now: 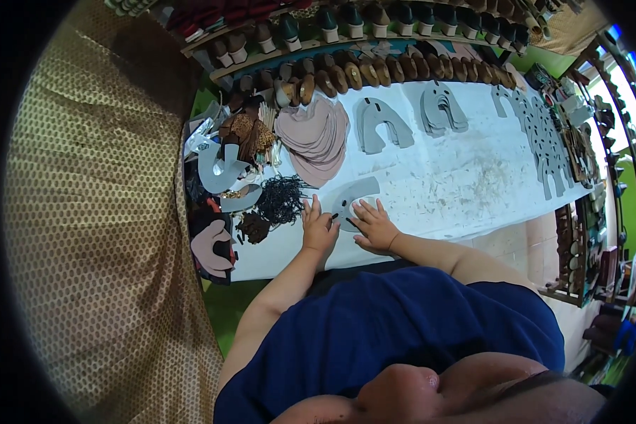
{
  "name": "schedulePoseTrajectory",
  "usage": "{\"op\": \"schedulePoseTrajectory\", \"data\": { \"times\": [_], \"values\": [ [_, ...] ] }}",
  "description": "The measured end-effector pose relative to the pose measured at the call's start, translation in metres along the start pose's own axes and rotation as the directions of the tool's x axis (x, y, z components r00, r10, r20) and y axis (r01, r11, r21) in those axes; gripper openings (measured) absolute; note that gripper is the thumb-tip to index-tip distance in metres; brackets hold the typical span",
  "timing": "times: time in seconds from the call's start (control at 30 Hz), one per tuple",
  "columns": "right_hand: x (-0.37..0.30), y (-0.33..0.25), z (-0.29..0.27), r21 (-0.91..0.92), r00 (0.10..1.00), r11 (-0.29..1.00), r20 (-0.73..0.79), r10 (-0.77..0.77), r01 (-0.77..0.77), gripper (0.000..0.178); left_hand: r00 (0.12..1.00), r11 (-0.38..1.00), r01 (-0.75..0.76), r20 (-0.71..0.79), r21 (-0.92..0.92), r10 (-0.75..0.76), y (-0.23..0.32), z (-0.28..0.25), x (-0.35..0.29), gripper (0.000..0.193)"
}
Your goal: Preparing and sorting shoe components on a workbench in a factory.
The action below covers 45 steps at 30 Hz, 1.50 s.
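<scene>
A grey U-shaped shoe-upper piece lies flat on the white-covered table in front of me, with a few small black tabs on it. My right hand rests on its near right part, fingers spread and pressing down. At its left edge is my left hand, fingers apart, with the thumb side close to another black tab. Beyond the left fingertips sits a tangled heap of thin black strips. My hands cover part of the grey piece's near side.
Pinkish cut pieces are stacked beyond my left hand. Grey upper pieces lie at the back and right. Wooden shoe lasts line the far edge below a shelf of shoes. A patterned curtain hangs at left.
</scene>
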State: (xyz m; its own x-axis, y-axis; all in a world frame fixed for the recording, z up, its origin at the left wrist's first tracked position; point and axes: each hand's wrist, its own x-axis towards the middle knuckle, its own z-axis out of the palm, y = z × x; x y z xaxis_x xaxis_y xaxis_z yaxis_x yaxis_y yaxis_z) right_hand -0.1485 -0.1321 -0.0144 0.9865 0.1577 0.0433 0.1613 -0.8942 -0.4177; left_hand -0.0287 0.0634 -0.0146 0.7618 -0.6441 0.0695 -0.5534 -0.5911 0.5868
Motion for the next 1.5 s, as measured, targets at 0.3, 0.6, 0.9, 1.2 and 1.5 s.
{"op": "schedulePoseTrajectory", "data": {
  "times": [0.3,0.6,0.9,1.2,1.5],
  "values": [
    [0.001,0.001,0.001,0.020,0.997,0.998,-0.061,-0.053,0.054,0.060,0.999,0.994,-0.033,0.002,0.099,0.033,-0.002,0.007,-0.002,0.023],
    [0.003,-0.005,-0.007,-0.050,0.998,0.997,0.003,-0.055,0.055,0.056,0.997,0.991,-0.070,-0.001,0.110,0.071,-0.003,0.005,-0.001,0.027],
    [0.003,-0.009,-0.007,-0.091,0.999,0.996,0.050,-0.005,0.010,0.058,0.992,0.989,-0.116,-0.040,0.091,0.120,-0.006,0.007,-0.002,0.026],
    [0.001,-0.006,-0.008,-0.046,0.999,0.998,0.035,-0.037,0.039,0.058,0.995,0.998,-0.066,-0.076,0.001,0.066,-0.005,0.008,-0.001,0.015],
    [0.004,-0.011,-0.011,-0.064,0.997,0.997,0.067,0.049,-0.044,0.056,0.998,0.998,0.062,-0.020,-0.010,-0.062,0.011,0.003,0.004,0.011]
  ]
}}
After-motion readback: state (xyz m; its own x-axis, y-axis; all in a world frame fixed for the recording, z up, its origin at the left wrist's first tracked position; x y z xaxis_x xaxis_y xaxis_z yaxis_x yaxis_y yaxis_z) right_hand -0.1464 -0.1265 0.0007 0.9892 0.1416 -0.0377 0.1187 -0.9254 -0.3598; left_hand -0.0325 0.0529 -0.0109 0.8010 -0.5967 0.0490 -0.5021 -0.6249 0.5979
